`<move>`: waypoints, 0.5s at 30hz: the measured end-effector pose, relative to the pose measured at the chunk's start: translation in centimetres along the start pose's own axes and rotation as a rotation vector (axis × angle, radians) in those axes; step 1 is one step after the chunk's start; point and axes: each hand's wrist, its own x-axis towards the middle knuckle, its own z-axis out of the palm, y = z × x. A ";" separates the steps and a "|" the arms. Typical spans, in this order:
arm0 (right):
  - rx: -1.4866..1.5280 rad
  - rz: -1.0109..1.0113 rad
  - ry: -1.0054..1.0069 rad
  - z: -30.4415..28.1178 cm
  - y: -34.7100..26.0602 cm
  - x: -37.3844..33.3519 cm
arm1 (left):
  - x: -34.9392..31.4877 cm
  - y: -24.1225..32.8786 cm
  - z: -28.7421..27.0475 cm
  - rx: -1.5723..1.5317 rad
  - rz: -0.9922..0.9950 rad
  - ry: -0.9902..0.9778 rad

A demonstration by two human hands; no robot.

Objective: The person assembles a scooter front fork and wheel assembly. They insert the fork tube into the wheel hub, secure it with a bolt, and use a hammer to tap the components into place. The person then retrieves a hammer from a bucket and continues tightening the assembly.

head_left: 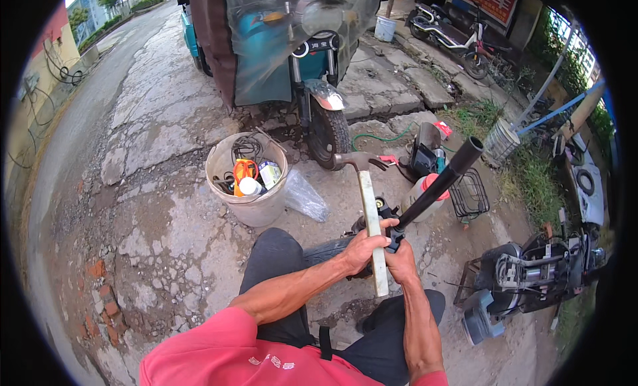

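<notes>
My left hand (pixel 362 250) is closed around the pale handle of a claw hammer (pixel 368 198), its thumb across the handle. The hammer's rusty head points up and away from me. Close beside it, my right hand (pixel 401 263) wraps the black fitting at the lower end of a thick black tube (pixel 438 191), which slants up to the right. My left fingertips reach toward that fitting. Between my knees, partly hidden by my hands and the hammer, lies a black tire (pixel 325 252) with dark parts around it.
A white bucket (pixel 256 212) holds cables, orange-handled scissors and bottles; a clear plastic bag (pixel 306 196) lies beside it. Ahead stands a covered teal three-wheeler (pixel 329 130). Right are a red-capped container (pixel 423 194), a black wire basket (pixel 470 194) and a partly stripped machine (pixel 531 273). Broken bricks (pixel 106 303) lie left.
</notes>
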 end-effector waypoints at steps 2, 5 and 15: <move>-0.044 -0.006 -0.047 -0.4 -1.4 0.6 | 0.3 -0.2 0.0 -0.124 0.027 0.035; -0.153 -0.028 0.012 -2.4 -1.1 0.7 | 1.0 -0.9 1.9 -0.231 0.031 0.088; -0.254 -0.052 0.180 -6.3 0.6 -0.1 | 2.6 -1.3 3.5 -0.068 -0.076 -0.123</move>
